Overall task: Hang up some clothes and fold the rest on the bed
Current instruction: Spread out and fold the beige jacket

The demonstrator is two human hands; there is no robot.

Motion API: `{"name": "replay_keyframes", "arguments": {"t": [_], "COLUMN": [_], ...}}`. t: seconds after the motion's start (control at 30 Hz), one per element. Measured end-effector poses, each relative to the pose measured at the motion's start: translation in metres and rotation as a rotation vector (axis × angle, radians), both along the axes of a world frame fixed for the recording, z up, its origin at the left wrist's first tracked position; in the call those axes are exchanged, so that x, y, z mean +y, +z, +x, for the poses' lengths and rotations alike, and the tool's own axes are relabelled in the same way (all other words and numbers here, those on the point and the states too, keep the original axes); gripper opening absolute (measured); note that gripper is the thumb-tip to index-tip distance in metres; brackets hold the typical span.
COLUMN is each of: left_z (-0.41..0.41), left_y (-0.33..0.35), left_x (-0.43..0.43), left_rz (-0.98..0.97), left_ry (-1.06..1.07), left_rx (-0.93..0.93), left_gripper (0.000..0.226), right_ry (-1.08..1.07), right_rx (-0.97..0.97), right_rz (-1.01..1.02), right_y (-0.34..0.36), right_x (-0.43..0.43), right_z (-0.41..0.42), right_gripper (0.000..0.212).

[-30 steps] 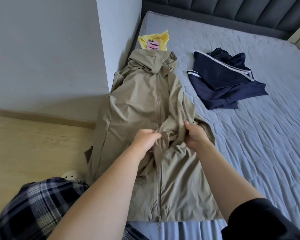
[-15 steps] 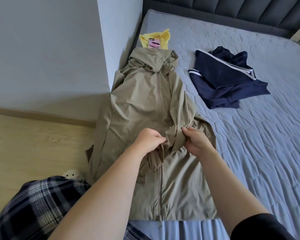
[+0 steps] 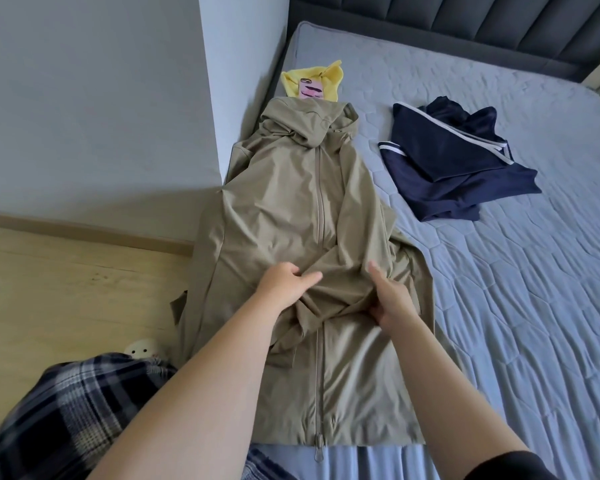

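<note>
Bunched fabric of khaki hooded jacket [image 3: 291, 209] is pinched by left hand [image 3: 284, 284] and right hand [image 3: 390, 299]; creases between them could be trapped if flattened unevenly.

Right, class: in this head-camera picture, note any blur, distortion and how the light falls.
Head view: the wide-angle lens tilts the wall corner; the light is soft and even, with no glare; a dim shadow lies low on that wall beside the beige jacket; the left hand and right hand are slightly smeared; the plaid cloth at lower left is blurred.
</note>
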State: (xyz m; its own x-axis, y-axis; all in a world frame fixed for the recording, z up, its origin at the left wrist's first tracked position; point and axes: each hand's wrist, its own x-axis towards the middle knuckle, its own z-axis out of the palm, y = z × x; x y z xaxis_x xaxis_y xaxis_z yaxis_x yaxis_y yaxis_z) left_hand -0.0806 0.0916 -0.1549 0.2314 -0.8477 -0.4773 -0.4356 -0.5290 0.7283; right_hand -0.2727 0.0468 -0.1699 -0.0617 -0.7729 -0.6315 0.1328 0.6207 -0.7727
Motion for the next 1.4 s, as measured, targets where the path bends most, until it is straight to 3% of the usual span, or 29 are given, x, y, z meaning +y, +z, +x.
{"name": "replay_keyframes", "arguments": {"t": [0.07, 0.1, 0.2, 0.23, 0.27, 0.33, 0.43, 0.5, 0.6, 0.67, 0.8, 0.87, 0.93, 0.97, 1.07, 1.13, 1.17, 1.3, 1.4], "left_z": [-0.004, -0.005, 0.002, 0.008, 0.013, 0.019, 0.019, 0.016, 0.010, 0.008, 0.010, 0.016, 0.022, 0.025, 0.031, 0.028, 0.025, 0.004, 0.000], "left_y": [0.003, 0.007, 0.026, 0.032, 0.035, 0.036, 0.021, 0.013, 0.016, 0.019, 0.040, 0.052, 0.052, 0.049, 0.040, 0.040, 0.039, 0.048, 0.044], "left_x": [0.003, 0.002, -0.005, -0.007, -0.009, -0.008, -0.001, 0.004, 0.009, 0.008, -0.002, 0.000, 0.003, 0.004, 0.006, 0.009, 0.009, 0.012, 0.013], "left_rz": [0.053, 0.041, -0.019, -0.033, -0.020, 0.042, 0.112, 0.215, 0.240, 0.136, -0.093, -0.122, -0.079, -0.071, -0.050, -0.065, -0.089, -0.017, -0.087], "left_ry": [-0.124, -0.083, 0.274, 0.332, 0.344, 0.318, 0.206, 0.037, -0.124, -0.025, 0.360, 0.302, 0.095, -0.010, -0.149, -0.109, -0.064, 0.035, -0.112], "left_rx": [-0.010, 0.073, 0.872, 1.079, 1.152, 0.961, 0.373, 0.254, 0.166, 0.190, 0.714, 0.858, 0.692, 0.513, 0.032, -0.114, -0.078, 0.508, 0.551], "left_gripper": [0.031, 0.024, 0.017, 0.016, 0.019, 0.024, 0.040, 0.042, 0.015, 0.016, 0.026, 0.020, 0.057, 0.057, 0.005, 0.017, 0.020, 0.032, 0.043], "right_ry": [0.079, 0.074, -0.003, -0.018, -0.033, -0.097, -0.244, -0.130, 0.073, 0.069, -0.003, 0.019, 0.030, 0.026, -0.030, -0.031, -0.001, 0.152, 0.181], "right_rx": [-0.032, -0.052, -0.325, -0.420, -0.458, -0.384, -0.368, -0.411, -0.228, -0.143, -0.188, -0.173, -0.172, -0.176, -0.270, -0.310, -0.304, -0.339, -0.399], "right_rz": [-0.013, -0.042, -0.145, -0.146, -0.138, -0.093, 0.048, 0.152, 0.172, 0.020, -0.273, -0.351, -0.393, -0.397, -0.359, -0.332, -0.329, -0.340, -0.358], "right_y": [0.006, 0.011, 0.034, 0.041, 0.046, 0.045, 0.034, 0.031, 0.022, 0.020, 0.045, 0.059, 0.073, 0.081, 0.100, 0.108, 0.111, 0.111, 0.110], "right_x": [0.003, 0.001, -0.014, -0.019, -0.022, -0.022, -0.013, -0.002, 0.017, 0.020, 0.012, 0.009, 0.006, 0.004, -0.001, -0.002, -0.001, 0.008, 0.013], "right_z": [0.008, 0.011, 0.015, 0.016, 0.018, 0.022, 0.019, 0.019, 0.022, 0.022, 0.019, 0.022, 0.026, 0.027, 0.027, 0.024, 0.023, 0.022, 0.022], "right_gripper": [0.040, 0.035, 0.030, 0.030, 0.031, 0.032, 0.038, 0.046, 0.029, 0.023, 0.016, 0.016, 0.017, 0.016, 0.016, 0.017, 0.019, 0.013, 0.018]}}
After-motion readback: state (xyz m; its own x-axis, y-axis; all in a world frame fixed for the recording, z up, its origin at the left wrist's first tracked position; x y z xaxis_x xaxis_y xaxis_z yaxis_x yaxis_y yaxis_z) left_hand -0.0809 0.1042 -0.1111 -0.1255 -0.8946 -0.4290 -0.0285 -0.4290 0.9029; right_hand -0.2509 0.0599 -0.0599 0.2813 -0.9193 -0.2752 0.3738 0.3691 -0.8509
